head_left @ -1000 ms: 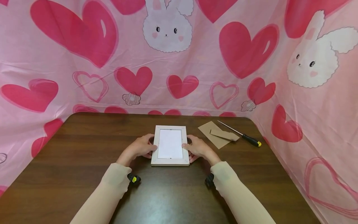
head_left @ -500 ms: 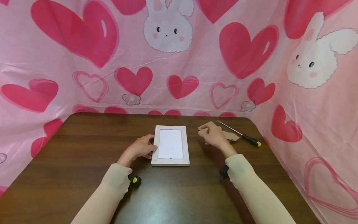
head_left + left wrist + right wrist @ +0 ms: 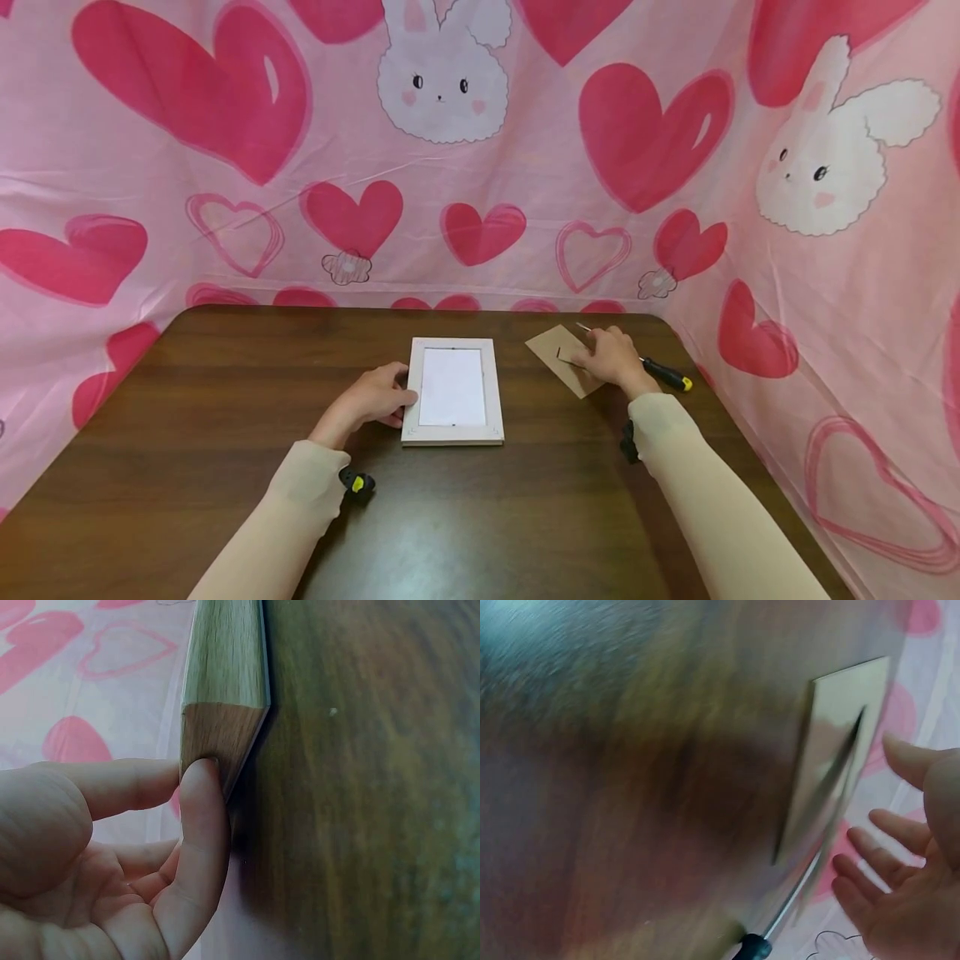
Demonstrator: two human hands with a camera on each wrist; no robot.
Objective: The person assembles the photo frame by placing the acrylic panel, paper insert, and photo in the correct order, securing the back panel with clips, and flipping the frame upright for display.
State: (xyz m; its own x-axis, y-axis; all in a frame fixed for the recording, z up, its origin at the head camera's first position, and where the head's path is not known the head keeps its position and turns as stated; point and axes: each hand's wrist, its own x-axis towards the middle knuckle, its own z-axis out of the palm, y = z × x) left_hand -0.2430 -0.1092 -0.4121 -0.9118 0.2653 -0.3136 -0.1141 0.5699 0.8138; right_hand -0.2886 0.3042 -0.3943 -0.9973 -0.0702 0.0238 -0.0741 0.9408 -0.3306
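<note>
Right hand (image 3: 613, 357) shifted rightward, cardboard (image 3: 567, 372) partly hidden

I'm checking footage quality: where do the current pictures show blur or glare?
Head view: a pale sheen on the near tabletop. Right wrist view: the tabletop is smeared by blur, with a bluish sheen at upper left. Left wrist view: the grain on the picture frame is fairly crisp, the tabletop softer.

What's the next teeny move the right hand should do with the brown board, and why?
I'd say the right hand should probably pinch the brown board. Its fingers look open and are holding nothing, yet they're right by the board. The left hand holds the white frame, so the right one is free to grab.
</note>
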